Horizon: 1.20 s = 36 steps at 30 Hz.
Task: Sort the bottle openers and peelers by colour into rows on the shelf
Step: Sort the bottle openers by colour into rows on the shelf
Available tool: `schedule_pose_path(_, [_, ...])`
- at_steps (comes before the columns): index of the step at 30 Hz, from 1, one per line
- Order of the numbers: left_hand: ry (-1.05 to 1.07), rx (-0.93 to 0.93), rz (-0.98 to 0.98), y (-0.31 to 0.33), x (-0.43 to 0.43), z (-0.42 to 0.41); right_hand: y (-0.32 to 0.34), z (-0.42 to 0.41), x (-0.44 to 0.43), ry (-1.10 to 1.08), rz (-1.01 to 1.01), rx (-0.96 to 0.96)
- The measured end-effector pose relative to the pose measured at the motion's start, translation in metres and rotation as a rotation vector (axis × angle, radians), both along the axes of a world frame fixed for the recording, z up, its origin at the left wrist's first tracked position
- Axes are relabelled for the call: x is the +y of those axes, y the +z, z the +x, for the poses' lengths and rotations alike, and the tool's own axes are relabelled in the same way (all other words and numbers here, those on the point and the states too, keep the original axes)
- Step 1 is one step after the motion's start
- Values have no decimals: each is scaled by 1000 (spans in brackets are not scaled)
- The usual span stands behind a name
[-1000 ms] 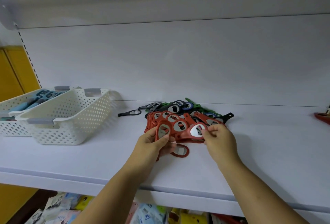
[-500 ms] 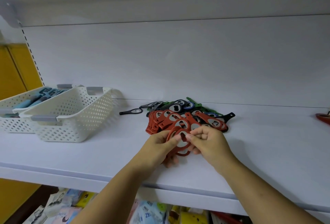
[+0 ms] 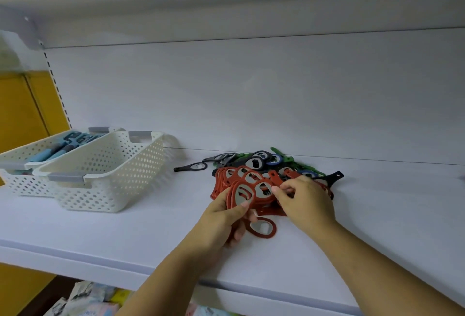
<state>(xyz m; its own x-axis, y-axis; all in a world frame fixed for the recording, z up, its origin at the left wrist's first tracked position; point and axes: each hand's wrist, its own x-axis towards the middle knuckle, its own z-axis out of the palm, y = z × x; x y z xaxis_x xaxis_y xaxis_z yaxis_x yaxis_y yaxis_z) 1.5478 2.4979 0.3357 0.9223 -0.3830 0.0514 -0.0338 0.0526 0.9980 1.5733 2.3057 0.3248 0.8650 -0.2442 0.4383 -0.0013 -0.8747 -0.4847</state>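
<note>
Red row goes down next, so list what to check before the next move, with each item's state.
1. Left hand grips the red stack: ok.
2. Stack shows red only: ok.
3. Right hand pinching a red opener: cannot tell.
4. Loose red opener gathered: not ok, lies on the shelf.
5. Mixed pile behind sorted: not ok.

Illumination: soft, diffuse, moderately dim, arriving from about 9 o'clock, with a cool bluish cast across the shelf [image 3: 100, 230]. Shadows: faint and soft-edged, falling at 3 o'clock of the basket [image 3: 108, 177]. Distortion: wide-angle, so straight shelf lines bow near the frame edges. Focus: soft at 12 o'clock; packets [image 3: 83, 300] at 7 o'clock are blurred.
</note>
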Motion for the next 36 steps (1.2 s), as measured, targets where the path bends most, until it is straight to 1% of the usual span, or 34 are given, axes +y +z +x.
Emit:
schedule_pose_path(2, [7, -11, -4, -1, 0, 0, -4, -1, 3, 17, -59, -18])
schedule_pose_path(6, [3, -11, 37, -2, -2, -2, -6, 1, 5, 23, -75, -43])
schedule_pose_path(11, [-15, 1, 89, 0, -3, -3, -7, 4, 1, 66, 52, -2])
schedule_pose_path(16, [2, 21, 108, 0, -2, -3, -6, 3, -3, 95, 285, 8])
schedule_pose_path(19, [24, 7, 132, -1, 0, -1, 0, 1, -7, 131, 558, -36])
schedule_pose_path(23, [25, 18, 98, -3, 1, 0, 17, -7, -16, 165, 965, -127])
schedule_pose_path(25, [41, 8, 130, -3, 0, -1, 22, -13, -18, 228, 1056, -142])
schedule_pose_path(28, [14, -19, 152, 1, -3, -3, 19, -19, -13, 364, 988, -74])
schedule_pose_path(32, [-16, -43, 252, 8, -8, -9, 15, -22, -7, 474, 849, 28])
schedule_pose_path(34, [-31, -53, 252, 11, -10, -12, 13, -23, -4, 515, 800, 37])
schedule_pose_path(36, [-68, -78, 239, 14, -10, -15, 11, -26, 4, 557, 734, 0])
